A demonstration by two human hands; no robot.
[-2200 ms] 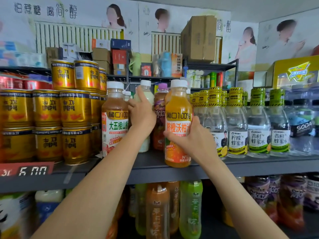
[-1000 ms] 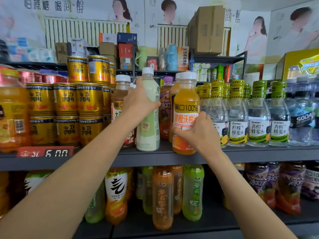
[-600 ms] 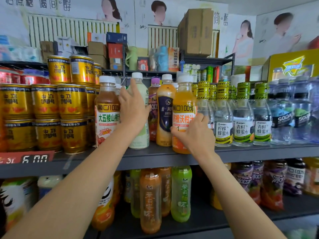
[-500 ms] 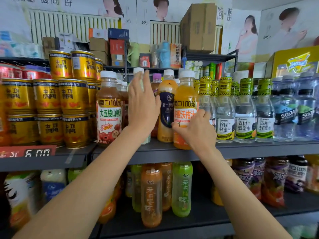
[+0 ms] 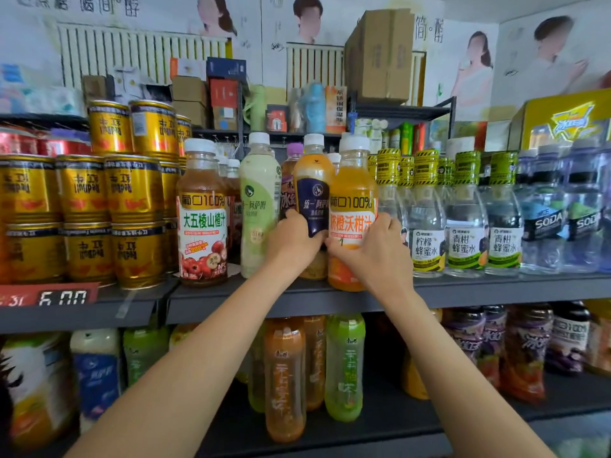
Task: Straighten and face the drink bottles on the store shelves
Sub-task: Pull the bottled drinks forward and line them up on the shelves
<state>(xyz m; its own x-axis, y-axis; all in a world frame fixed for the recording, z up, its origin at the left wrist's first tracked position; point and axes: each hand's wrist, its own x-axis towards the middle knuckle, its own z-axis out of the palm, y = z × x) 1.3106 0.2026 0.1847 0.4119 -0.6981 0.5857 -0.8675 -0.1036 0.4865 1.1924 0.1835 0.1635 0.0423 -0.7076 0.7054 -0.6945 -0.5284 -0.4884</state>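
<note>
On the grey upper shelf (image 5: 496, 289) stands a row of drink bottles. My left hand (image 5: 292, 242) grips the lower part of the orange bottle with the dark blue label (image 5: 312, 193). My right hand (image 5: 370, 249) grips the orange juice bottle (image 5: 352, 200) right beside it, at the shelf's front edge. Left of my hands stand a pale green bottle (image 5: 259, 200) and a red-brown hawthorn juice bottle (image 5: 201, 213), both upright with labels facing out. A purple-capped bottle (image 5: 291, 180) stands behind.
Stacked gold cans (image 5: 109, 209) fill the shelf's left part. Clear honey-water bottles (image 5: 463, 219) and soda bottles (image 5: 545, 219) stand to the right. The lower shelf (image 5: 380, 434) holds green and orange tea bottles (image 5: 344, 365). A red price tag (image 5: 49, 295) hangs at the left edge.
My left hand has left the pale green bottle and moved right and down onto the dark-blue-label bottle. My right hand stays on the orange juice bottle.
</note>
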